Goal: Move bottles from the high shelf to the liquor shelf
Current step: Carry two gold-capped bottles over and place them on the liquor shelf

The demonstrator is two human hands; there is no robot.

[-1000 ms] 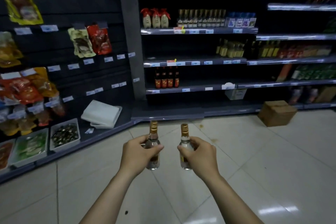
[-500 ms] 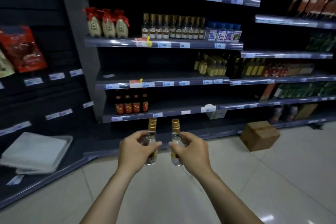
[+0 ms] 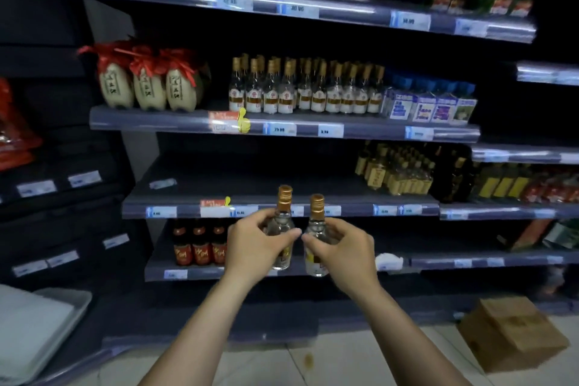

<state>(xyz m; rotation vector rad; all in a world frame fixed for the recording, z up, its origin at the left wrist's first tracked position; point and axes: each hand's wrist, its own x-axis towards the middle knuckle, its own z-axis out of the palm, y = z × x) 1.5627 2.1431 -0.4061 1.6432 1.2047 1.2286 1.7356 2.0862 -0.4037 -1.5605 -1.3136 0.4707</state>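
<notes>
we are holding one small clear bottle in each hand, both upright and side by side in front of the liquor shelf (image 3: 282, 210). our left hand (image 3: 257, 244) is wrapping its fingers and thumb around the body of the left bottle (image 3: 282, 229), thumb tip pressing across the glass near the shoulder. our right hand (image 3: 341, 252) is gripping the right bottle (image 3: 316, 238) the same way, fingers curling around its far side and thumb pinching the front. the two thumb tips are sitting just beside each other, and the bottles are near one another; we cannot tell whether they are touching. both gold screw caps are standing clear above our knuckles, the left one a little higher, lining up with the front edge of the shelf, whose near part is lying bare.

on the shelf above, a row of matching gold-capped bottles (image 3: 307, 91) is standing between three cream jars with red ribbons (image 3: 147, 84) and some blue boxed packs (image 3: 429, 103). below, dark bottles with red labels (image 3: 197, 244) are showing to the left of our left hand. to the right on the bare shelf's level, yellow-labelled bottles (image 3: 398, 172) are clustering. a cardboard box (image 3: 513, 332) is resting on the tiled floor at lower right, and a white tray (image 3: 37, 326) is lying at lower left.
</notes>
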